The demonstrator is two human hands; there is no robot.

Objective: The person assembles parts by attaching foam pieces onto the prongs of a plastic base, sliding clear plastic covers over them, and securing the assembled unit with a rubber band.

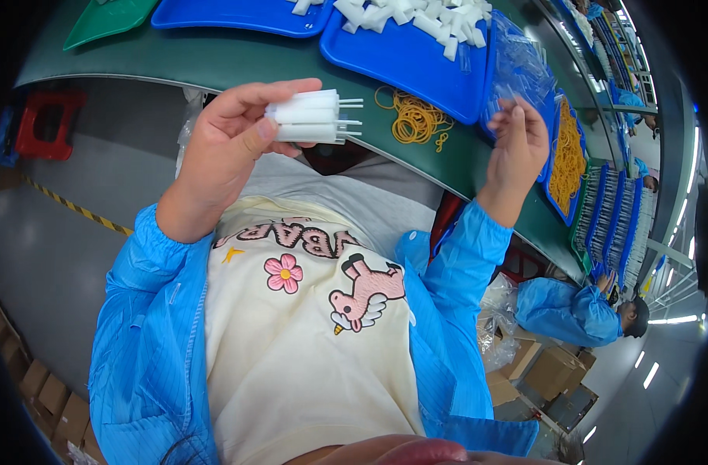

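Observation:
My left hand (226,139) is closed round a bundle of white blocks (303,116), held level above the table's front edge. Thin clear strips stick out of the bundle's right end. My right hand (518,139) is raised at the near side of a blue tray of clear plastic pieces (517,66). Its fingers are curled together and slightly blurred; what they pinch, if anything, I cannot make out. Between the two hands, a loose pile of yellow rubber bands (417,120) lies on the green table (238,66).
A blue tray (400,70) holds white foam-like pieces (424,19). More rubber bands (565,167) fill a tray at the right, before racks of thin items (614,217). A co-worker in blue (567,310) sits beyond. A red stool (50,124) stands at left.

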